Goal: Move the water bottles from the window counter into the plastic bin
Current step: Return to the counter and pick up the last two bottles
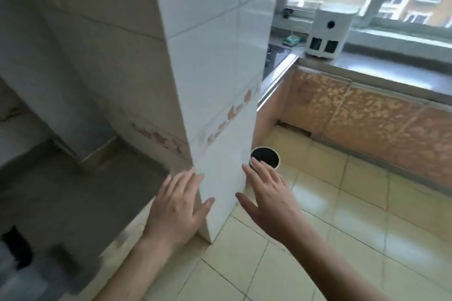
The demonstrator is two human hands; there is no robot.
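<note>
My left hand [175, 205] and my right hand [267, 199] are both stretched out in front of me, fingers spread, holding nothing. They hover on either side of a white tiled pillar's corner [215, 95]. The window counter [381, 66] runs along the upper right under the window. No water bottle and no plastic bin shows in this view.
A white boxy appliance [326, 32] stands on the counter, with a small green packet [292, 40] beside it. A round black-lined waste bin [265, 155] sits on the yellow tiled floor [342, 215] just past my right fingertips. Orange patterned cabinet fronts [354, 115] lie below the counter.
</note>
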